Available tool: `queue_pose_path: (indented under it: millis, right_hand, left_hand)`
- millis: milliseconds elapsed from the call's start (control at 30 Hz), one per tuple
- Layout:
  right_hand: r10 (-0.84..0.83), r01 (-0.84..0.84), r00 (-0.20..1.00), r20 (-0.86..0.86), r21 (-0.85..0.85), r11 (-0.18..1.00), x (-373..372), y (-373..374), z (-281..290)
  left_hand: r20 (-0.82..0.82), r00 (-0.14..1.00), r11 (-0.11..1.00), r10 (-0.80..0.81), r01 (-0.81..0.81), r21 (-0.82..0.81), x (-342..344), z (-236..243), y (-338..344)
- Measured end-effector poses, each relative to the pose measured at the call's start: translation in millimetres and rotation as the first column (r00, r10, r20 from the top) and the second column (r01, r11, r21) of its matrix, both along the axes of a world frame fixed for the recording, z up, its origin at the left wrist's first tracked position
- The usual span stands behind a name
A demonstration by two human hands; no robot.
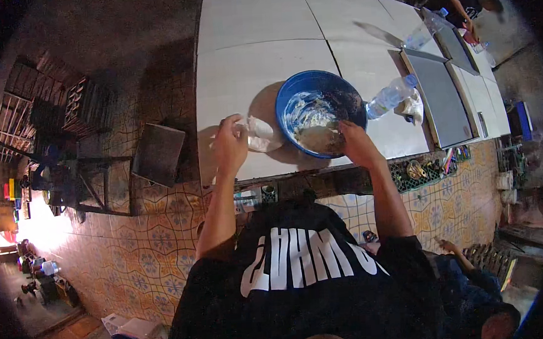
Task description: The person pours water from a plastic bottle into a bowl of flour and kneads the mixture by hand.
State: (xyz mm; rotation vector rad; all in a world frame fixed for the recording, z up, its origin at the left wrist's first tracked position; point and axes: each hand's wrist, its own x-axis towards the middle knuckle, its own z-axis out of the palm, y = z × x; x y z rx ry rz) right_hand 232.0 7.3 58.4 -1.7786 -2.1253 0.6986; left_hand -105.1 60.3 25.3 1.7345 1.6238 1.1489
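Note:
My left hand point(232, 141) has its fingers curled on a crumpled white piece, perhaps plastic or paper point(258, 134), left of the blue basin point(290, 92) on the white tiled worktop point(247, 71). My right hand point(357, 140) reaches into the right side of the basin, fingers bent at the pale, pasty mixture inside; what they hold, if anything, is hidden. A plastic bottle point(386, 99) with a blue cap stands just right of the basin, beside a small whitish item point(412, 110).
Grey inset panels point(435, 100) and more bottles line the worktop's right part. Another person point(460, 5) bends at the far right end; a second point(471, 281) is at lower right. A crate of tools point(418, 174) sits below the near edge. Racks point(81, 106) and a metal panel point(159, 154) are left.

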Motion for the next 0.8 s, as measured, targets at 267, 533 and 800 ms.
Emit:
queue_pose_path:
  millis: [267,533,800]
  right_hand:
    - [0.292,-0.297,0.955,0.06,0.119,0.947,7.3,9.6,-18.7]
    - [0.426,-0.422,0.841,0.333,-0.089,0.902,23.0,32.2,-17.8]
    - [0.474,-0.509,0.83,0.295,0.052,0.859,-2.3,49.5,-32.8]
  left_hand:
    - [-0.237,0.951,0.964,-0.2,0.234,0.124,84.6,24.0,-21.9]
    - [-0.263,0.958,0.993,-0.115,0.115,-0.017,113.9,14.9,-26.2]
    - [-0.343,0.936,0.997,-0.078,0.066,-0.047,121.2,6.6,-25.4]
